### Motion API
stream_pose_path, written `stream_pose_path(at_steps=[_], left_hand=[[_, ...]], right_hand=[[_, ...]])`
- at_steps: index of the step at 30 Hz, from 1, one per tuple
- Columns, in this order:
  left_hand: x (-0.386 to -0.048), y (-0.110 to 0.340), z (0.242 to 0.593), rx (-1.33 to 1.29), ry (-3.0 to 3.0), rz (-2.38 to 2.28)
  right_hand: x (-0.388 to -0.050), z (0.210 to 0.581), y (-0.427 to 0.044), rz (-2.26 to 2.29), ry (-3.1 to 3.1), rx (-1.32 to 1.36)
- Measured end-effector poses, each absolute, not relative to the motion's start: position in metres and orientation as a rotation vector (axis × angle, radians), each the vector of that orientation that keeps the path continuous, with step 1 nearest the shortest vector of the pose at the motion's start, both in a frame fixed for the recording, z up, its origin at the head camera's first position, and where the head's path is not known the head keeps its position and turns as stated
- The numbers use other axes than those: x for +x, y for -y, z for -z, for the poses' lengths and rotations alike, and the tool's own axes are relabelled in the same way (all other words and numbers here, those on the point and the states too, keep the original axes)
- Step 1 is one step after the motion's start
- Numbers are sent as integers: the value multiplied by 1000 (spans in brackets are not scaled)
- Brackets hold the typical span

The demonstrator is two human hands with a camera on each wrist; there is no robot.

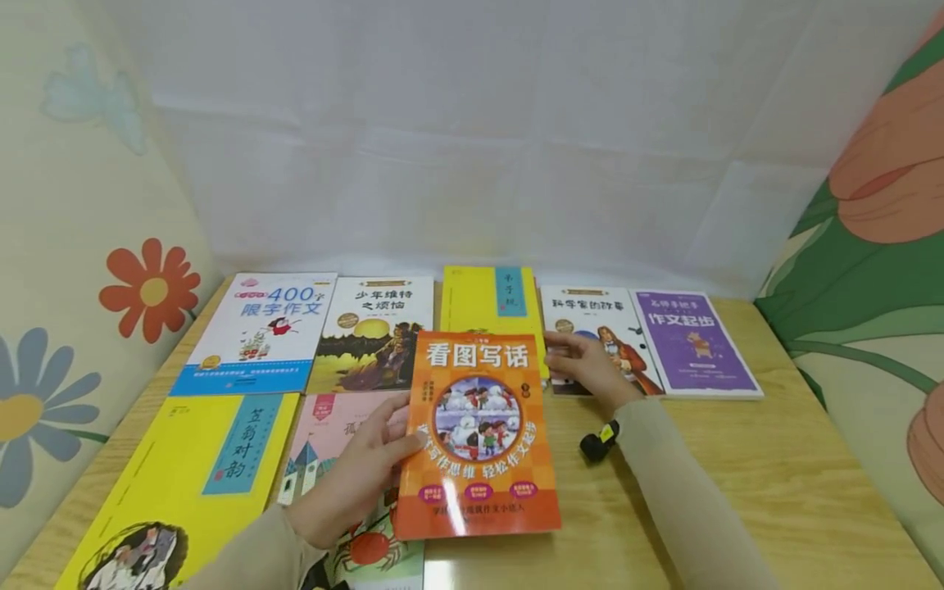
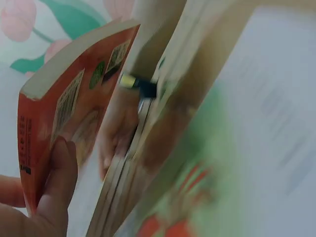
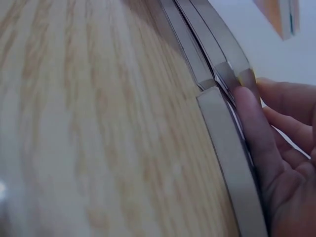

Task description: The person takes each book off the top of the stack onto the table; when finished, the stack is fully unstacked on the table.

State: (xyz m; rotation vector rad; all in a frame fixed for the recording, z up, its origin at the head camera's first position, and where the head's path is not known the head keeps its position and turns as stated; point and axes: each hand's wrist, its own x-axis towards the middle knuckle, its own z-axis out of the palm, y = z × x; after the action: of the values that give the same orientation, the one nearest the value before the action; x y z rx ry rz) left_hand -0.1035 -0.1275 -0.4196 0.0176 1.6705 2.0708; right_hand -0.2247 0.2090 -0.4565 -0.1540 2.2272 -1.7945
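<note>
A broad white cloth (image 1: pixel 472 147) hangs at 12 o'clock, behind a pale wood-grain table (image 1: pixel 774 475). A large yellow paperback with a blue title panel (image 1: pixel 173 483) lies between 8 and 9 o'clock of the glossy orange rectangular paperback (image 1: pixel 479 426), which is held above the table near the middle, cover up. Its long axis runs 12 to 6, the title end pointing to 12.

At 10 o'clock lies a white-and-blue paperback (image 1: pixel 254 336); at 2, a purple paperback (image 1: pixel 701 344); at 8, partly covered by an arm, a pink illustrated paperback (image 1: pixel 332 410). At 12 lies a smaller-looking yellow paperback (image 1: pixel 472 303), its lower part hidden by the orange one.

The bare left hand (image 1: pixel 357 475) pinches the orange book's 9 o'clock edge, thumb and fingers parted only by its thickness. The bare right hand (image 1: pixel 586 373), at 2 o'clock, has its fingers bent beside the smaller yellow book; whether it grips that book I cannot tell.

Only the left wrist view shows the orange back cover (with its barcode (image 2: pixel 67 106)). Only the right wrist view shows clearly the thumb against the layered page edges (image 3: pixel 207 44).
</note>
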Motion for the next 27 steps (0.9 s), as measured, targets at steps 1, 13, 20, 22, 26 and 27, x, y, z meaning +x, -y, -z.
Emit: stream_pose_path(at_steps=[1, 13, 20, 22, 26, 27], left_hand=[[-97, 127, 422, 21, -1642, -2072], [-58, 108, 441, -62, -1538, -1984], [-59, 96, 443, -101, -1628, -1953], [-60, 96, 444, -103, -1623, -1945], [-63, 99, 440, -64, -1575, -1914], [-64, 101, 438, -42, -1578, -1892]], right_hand=[[-225, 457, -209, 1797, -2224, -157], [-223, 454, -206, 1799, -2231, -78], [-223, 453, -206, 1779, -2240, -98], [-223, 454, -206, 1777, -2243, -108], [-223, 455, -206, 1781, -2243, -112], [-223, 455, -207, 1784, -2242, -122]])
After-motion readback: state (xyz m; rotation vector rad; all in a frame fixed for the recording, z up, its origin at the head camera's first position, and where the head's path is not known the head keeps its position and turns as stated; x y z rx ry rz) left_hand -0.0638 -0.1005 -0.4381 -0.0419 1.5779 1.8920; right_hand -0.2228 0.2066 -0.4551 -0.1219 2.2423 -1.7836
